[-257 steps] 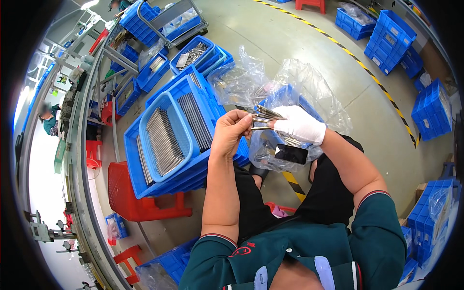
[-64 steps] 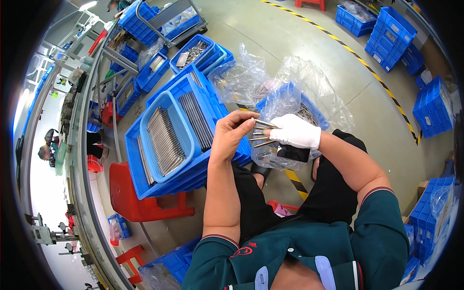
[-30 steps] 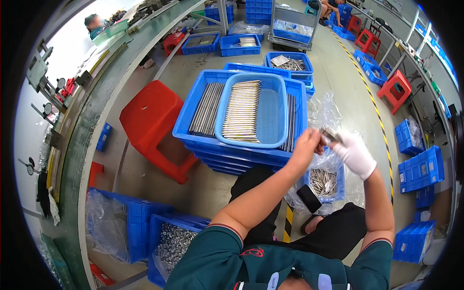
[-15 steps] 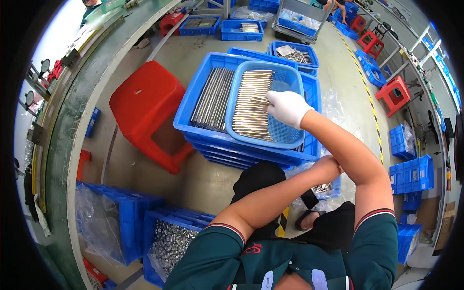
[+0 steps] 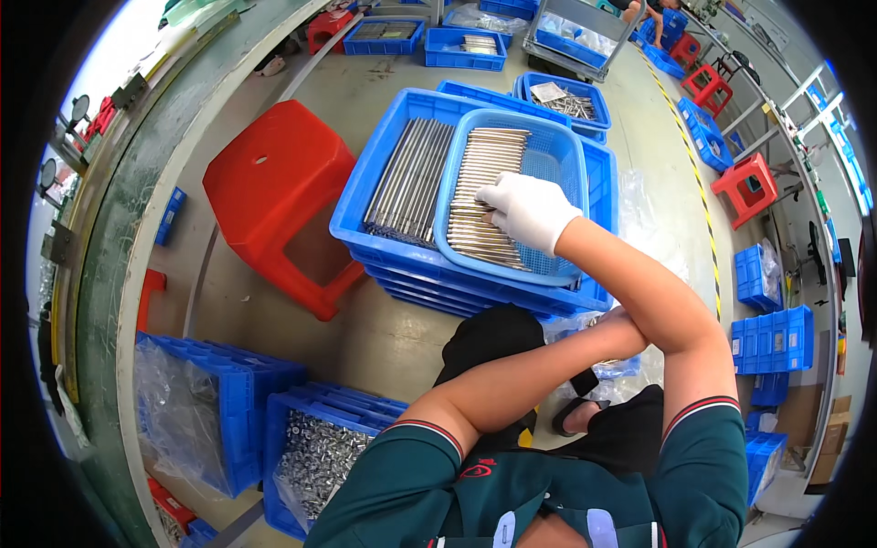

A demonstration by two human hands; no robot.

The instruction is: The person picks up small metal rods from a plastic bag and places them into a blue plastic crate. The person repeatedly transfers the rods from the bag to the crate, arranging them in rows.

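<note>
My right hand, in a white glove, is closed over a row of thin metal rods in a light blue mesh basket. Its fingertips press together on rods near the row's middle; how many they grip is hidden. The basket rests in the top blue crate of a stack, and longer, darker metal rods lie alongside it. My left arm crosses beneath the right one. Only the back of my left hand shows by my right elbow, its fingers hidden.
A red stool stands left of the stack, beside a long green-topped bench. Near my left arm sits a crate of small metal parts. Behind the stack is a blue crate of metal pieces; a trolley stands farther back.
My right hand has moved left and slightly down onto the row, and the rods that stuck out from its fingers are now mostly hidden. My left hand is more covered by the right arm.
</note>
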